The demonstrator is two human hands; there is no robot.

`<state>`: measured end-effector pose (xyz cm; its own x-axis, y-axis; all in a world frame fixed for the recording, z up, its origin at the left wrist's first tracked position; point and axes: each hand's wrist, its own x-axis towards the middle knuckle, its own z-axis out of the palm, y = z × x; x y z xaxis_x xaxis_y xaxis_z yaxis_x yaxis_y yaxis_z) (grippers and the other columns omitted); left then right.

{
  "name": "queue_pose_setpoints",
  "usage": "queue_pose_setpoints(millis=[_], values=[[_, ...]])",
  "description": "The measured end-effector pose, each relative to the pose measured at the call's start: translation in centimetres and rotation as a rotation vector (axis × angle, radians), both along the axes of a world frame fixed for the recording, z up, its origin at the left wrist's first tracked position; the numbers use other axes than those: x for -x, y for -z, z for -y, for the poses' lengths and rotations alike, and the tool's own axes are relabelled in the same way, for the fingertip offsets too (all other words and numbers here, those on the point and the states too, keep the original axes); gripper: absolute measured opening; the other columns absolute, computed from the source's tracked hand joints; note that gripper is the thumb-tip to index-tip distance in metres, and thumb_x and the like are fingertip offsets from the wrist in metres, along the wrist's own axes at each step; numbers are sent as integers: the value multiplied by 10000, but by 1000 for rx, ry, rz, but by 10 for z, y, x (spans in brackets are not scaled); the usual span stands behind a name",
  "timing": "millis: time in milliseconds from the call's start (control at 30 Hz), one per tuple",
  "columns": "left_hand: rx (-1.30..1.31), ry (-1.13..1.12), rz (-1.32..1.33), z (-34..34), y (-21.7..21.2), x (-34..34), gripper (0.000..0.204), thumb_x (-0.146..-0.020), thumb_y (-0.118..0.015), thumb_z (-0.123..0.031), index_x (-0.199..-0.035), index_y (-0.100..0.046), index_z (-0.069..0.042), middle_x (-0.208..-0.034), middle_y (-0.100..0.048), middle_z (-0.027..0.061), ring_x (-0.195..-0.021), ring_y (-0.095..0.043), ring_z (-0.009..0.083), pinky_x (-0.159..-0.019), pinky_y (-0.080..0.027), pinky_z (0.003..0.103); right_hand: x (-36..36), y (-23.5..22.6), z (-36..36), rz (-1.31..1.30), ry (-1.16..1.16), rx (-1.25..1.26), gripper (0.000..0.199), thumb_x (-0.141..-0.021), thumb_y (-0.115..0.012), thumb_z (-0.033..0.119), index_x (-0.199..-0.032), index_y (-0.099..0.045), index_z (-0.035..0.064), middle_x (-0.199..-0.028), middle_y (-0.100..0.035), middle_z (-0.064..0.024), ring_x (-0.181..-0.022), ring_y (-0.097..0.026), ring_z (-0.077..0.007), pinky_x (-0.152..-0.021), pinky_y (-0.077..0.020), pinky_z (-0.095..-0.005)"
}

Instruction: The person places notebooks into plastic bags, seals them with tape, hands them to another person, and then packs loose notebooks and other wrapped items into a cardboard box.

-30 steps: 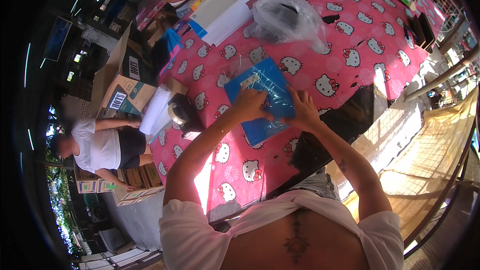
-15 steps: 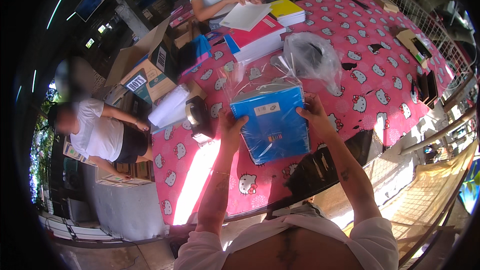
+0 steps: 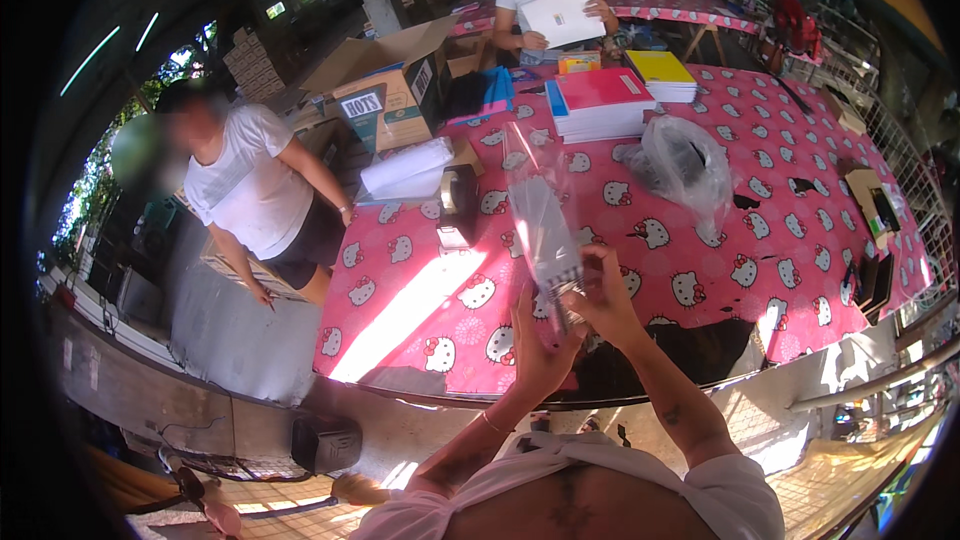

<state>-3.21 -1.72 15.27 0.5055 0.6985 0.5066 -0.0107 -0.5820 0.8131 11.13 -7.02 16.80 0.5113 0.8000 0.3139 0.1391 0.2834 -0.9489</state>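
Between my hands is a pack of notebooks (image 3: 550, 230) in clear plastic, turned so its narrow edge faces me. Loose clear film rises from its far end. My left hand (image 3: 541, 348) is closed round the lower near end, and my right hand (image 3: 605, 305) grips the right side of that end, by what looks like dark binding. The pack is held over a pink patterned tablecloth (image 3: 470, 325). Beyond it to the right lies a crumpled clear plastic bag (image 3: 690, 165). Red-topped notebooks (image 3: 602, 90) and yellow-topped notebooks (image 3: 660, 66) are stacked farther back.
To the left stand an open cardboard box (image 3: 395, 90), a white sheet bundle (image 3: 405, 170) and a black tape-dispenser-like object (image 3: 458, 205). One person (image 3: 250, 175) stands at left; another person (image 3: 520, 20) at the far side holds a white sheet. Small open boxes (image 3: 870, 205) lie along the right edge.
The pack has been turned from its blue face to its narrow edge, and my hands have come closer together at its near end. The far person has raised the white sheet off the stack.
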Motion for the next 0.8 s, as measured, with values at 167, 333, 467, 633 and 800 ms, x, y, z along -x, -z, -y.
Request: queue_pose_setpoints(millis=[167, 333, 467, 633, 800], values=[[311, -105, 353, -54, 10, 5, 610, -774, -782, -66, -1243, -394, -20, -1141, -541, 127, -1063, -560, 221, -916, -469, 358, -90, 48, -81, 123, -101, -72, 893, -721, -855, 191, -1429, -329, 52, -1186, -568, -45, -1095, -568, -189, -976, -439, -356], [465, 256, 144, -140, -16, 29, 699, -710, -797, 38, -1294, -416, -18, -1207, -574, 103, -1082, -597, 177, -872, -543, 324, -104, 48, -102, 20, -275, 36, 907, -721, -848, 159, -1458, -330, 51, -1125, -598, -21, -1066, -565, -135, -970, -447, -327], [582, 466, 107, -159, -26, 12, 931, -704, -795, 35, -1489, -294, 0, -1242, -582, 126, -1140, -571, 193, -903, -524, 320, -54, 5, -36, -169, -12, -97, 860, -736, -842, 166, -1433, -354, 39, -1072, -595, -27, -1049, -558, -130, -956, -441, -307], [600, 889, 149, -197, 9, 0, 1045, -820, -783, -306, -1585, -107, -88, -1565, -295, 135, -1451, -270, 256, -1164, -239, 423, -78, 16, -3, 129, 229, -266, 915, -726, -850, 275, -1452, -341, 46, -1156, -579, -69, -1136, -524, -184, -989, -421, -389], [674, 186, -142, -327, 48, 33, 625, -916, -664, -413, -1395, -443, -77, -1218, -519, 89, -1026, -505, 211, -900, -430, 404, -22, -149, -15, 1246, 325, -31, 703, -733, -822, 325, -1315, -534, 57, -1108, -623, -100, -1028, -590, -258, -954, -431, -414]])
